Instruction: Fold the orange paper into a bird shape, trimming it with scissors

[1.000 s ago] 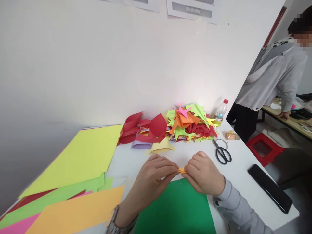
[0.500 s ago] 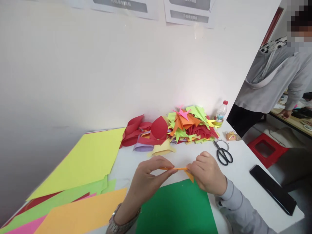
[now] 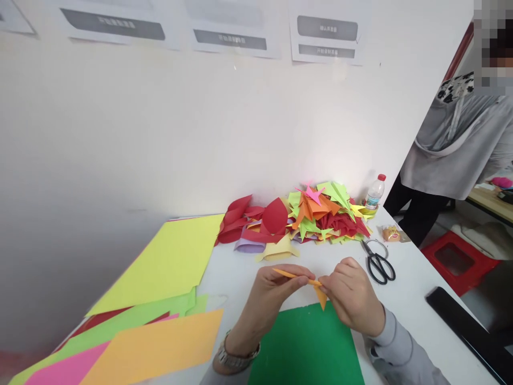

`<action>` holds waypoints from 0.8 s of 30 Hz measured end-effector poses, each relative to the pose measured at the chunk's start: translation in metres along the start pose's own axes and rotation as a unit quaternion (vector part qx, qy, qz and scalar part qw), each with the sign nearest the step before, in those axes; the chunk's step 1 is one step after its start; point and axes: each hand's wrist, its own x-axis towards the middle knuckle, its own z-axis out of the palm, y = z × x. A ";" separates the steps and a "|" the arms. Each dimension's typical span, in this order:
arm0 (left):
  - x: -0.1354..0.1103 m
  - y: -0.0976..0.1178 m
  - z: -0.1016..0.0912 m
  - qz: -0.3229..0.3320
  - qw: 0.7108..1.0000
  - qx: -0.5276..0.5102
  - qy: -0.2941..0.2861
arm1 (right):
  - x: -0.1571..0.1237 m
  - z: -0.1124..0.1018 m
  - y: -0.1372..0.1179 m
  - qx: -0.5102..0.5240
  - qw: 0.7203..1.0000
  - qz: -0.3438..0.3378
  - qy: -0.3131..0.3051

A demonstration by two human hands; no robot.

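A small folded piece of orange paper [image 3: 321, 299] is pinched between both of my hands, above the far edge of a green sheet [image 3: 306, 347]. My left hand [image 3: 276, 291] grips its left part between thumb and fingers, and a narrow pointed end sticks out over the fingers. My right hand [image 3: 352, 294] holds the other end with curled fingers. A pointed flap hangs down between the hands. The fingers cover much of the paper, so its full shape is hidden.
Folded coloured paper shapes [image 3: 316, 214] are heaped against the wall. Scissors [image 3: 379, 262], a wrapped snack [image 3: 390, 233], a water bottle [image 3: 375, 191] and a black phone-like object [image 3: 468, 326] lie or stand rightward. Yellow sheets [image 3: 160, 262] and an orange sheet [image 3: 160, 345] lie left. A person [image 3: 452, 139] stands beyond.
The view has shifted, so the table appears further right and lower. My left hand has slid closer to my right along the folded paper, which now tilts down to the right.
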 end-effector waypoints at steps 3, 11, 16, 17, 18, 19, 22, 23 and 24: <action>0.000 0.000 -0.003 -0.016 1.000 0.003 -0.016 | 0.000 0.000 -0.001 0.009 1.000 0.004 0.008; -0.002 0.002 -0.009 -0.035 0.998 -0.039 -0.036 | -0.001 -0.001 -0.001 0.049 0.998 0.035 0.016; -0.002 0.006 -0.013 -0.015 0.997 -0.071 0.019 | -0.003 -0.001 0.000 0.057 0.997 0.043 0.018; -0.003 0.007 -0.013 -0.011 0.997 -0.076 0.023 | -0.004 0.000 0.000 0.057 0.997 0.044 0.018; -0.003 0.008 -0.012 -0.009 0.996 -0.085 0.024 | -0.004 0.000 0.000 0.058 0.997 0.045 0.018; -0.003 0.009 -0.011 -0.008 0.995 -0.098 0.023 | -0.004 0.000 0.000 0.058 0.997 0.045 0.018; -0.003 0.010 -0.008 -0.010 0.991 -0.135 0.012 | -0.003 0.000 0.000 0.052 0.998 0.041 0.022; -0.004 0.010 -0.007 -0.010 0.989 -0.147 0.010 | -0.003 0.000 0.000 0.049 0.998 0.039 0.022; -0.004 0.009 -0.007 -0.011 0.987 -0.159 0.011 | -0.003 0.000 0.000 0.048 0.998 0.037 0.023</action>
